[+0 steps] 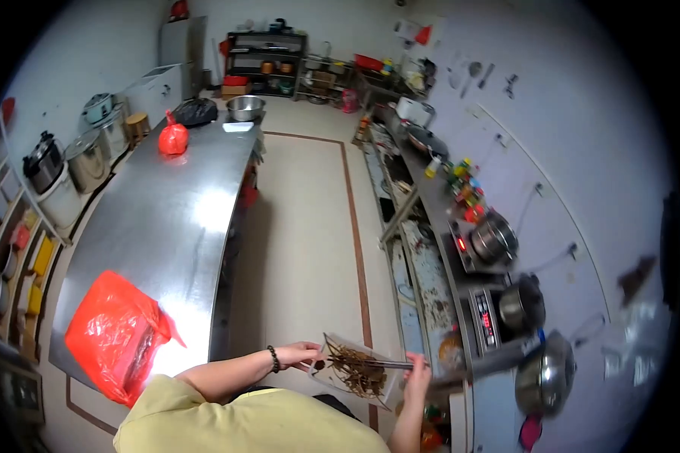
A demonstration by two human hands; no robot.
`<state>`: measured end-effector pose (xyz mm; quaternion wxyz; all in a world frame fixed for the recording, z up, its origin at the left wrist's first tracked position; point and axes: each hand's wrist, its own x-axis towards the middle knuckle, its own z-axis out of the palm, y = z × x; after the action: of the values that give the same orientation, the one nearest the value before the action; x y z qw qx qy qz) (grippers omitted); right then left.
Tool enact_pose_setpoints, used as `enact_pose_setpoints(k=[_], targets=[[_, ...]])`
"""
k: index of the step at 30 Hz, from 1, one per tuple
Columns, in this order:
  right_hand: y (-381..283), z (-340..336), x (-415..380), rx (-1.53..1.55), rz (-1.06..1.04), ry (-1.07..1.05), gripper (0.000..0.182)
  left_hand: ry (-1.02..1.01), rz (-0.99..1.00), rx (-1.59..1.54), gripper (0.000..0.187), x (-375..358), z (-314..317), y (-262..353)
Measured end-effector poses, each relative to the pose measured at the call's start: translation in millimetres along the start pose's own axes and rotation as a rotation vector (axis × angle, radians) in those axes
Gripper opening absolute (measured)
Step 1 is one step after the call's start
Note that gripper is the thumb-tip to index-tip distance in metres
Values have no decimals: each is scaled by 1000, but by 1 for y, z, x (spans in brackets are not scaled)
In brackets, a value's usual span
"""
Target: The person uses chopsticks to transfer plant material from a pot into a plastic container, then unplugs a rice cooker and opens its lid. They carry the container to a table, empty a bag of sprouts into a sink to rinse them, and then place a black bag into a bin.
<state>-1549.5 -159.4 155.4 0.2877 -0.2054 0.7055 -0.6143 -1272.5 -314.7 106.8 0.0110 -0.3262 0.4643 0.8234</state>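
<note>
Low in front of my body is a clear, shallow tray [389, 386] filled with brown, stringy strips [359, 370]; I cannot make out exactly what the strips are. My left hand [302, 355], with a dark bead bracelet at the wrist, grips the tray's left edge. On the other side, my right hand [416, 370] is closed around chopsticks [389, 365], whose tips reach left into the strips. Part of the right-hand fingers is hard to make out.
A steel table [151, 226] on the left bears a large red plastic bag [113, 332], a smaller red bag [173, 140] and a steel bowl [245, 108]. Along the right counter stand pots [495, 238] on lit cookers and a large lidded pot [545, 374]. Shelves [266, 64] stand at the back.
</note>
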Motion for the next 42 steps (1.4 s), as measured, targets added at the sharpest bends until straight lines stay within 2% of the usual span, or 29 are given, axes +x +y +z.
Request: enact_pose_setpoints(k=[3, 6, 7, 8, 10, 14, 18, 20, 21, 23, 24, 25, 26, 28, 30, 31, 32, 34, 36, 38, 39, 41, 42], targets=[[-34, -5, 79, 241, -166, 124, 33, -2, 38, -106, 42, 63, -23, 33], [-63, -6, 166, 386, -223, 148, 34, 84, 69, -215, 45, 119, -55, 62], [-77, -2, 199, 491, -245, 164, 34, 67, 64, -256, 36, 128, -64, 80], [-92, 10, 225, 564, -215, 200, 34, 106, 38, -281, 43, 133, -73, 100], [-109, 31, 287, 752, -146, 158, 34, 229, 58, -379, 41, 152, -92, 126], [-120, 90, 418, 956, 158, 68, 29, 467, 213, -552, 26, 162, -145, 188], [-117, 167, 522, 928, 262, -175, 27, 639, 344, -773, 26, 165, -223, 211], [-117, 207, 555, 835, 184, -150, 24, 817, 381, -798, 25, 167, -261, 230], [-114, 226, 571, 878, 114, -160, 24, 823, 373, -795, 25, 173, -286, 227], [-117, 262, 598, 841, 100, -1, 25, 824, 495, -921, 26, 194, -352, 230], [-117, 271, 617, 782, 106, 86, 26, 814, 505, -945, 26, 201, -370, 253], [-108, 277, 643, 688, 16, 23, 29, 830, 537, -968, 27, 208, -388, 273], [-119, 291, 663, 659, 14, 6, 29, 855, 572, -984, 27, 211, -406, 295], [-139, 334, 696, 565, -26, 145, 31, 836, 638, -1066, 29, 223, -439, 340], [-170, 381, 715, 627, -4, 133, 34, 774, 730, -1139, 33, 237, -471, 369], [-178, 404, 732, 599, -96, 126, 36, 771, 752, -1176, 33, 245, -488, 378], [-183, 427, 754, 571, -187, 119, 38, 770, 773, -1212, 34, 253, -505, 384], [-166, 479, 818, 580, -196, 83, 42, 819, 790, -1248, 32, 258, -529, 396], [-161, 547, 868, 670, -178, -130, 52, 935, 798, -1329, 26, 265, -550, 391], [-170, 644, 888, 694, 30, -265, 50, 1111, 766, -1391, 23, 264, -557, 396], [-167, 698, 897, 746, 69, -372, 48, 1136, 765, -1385, 23, 262, -561, 396], [-191, 804, 877, 661, 227, -623, 46, 1206, 815, -1582, 20, 261, -576, 394], [-197, 854, 865, 605, 255, -717, 42, 1229, 856, -1575, 22, 256, -582, 392]])
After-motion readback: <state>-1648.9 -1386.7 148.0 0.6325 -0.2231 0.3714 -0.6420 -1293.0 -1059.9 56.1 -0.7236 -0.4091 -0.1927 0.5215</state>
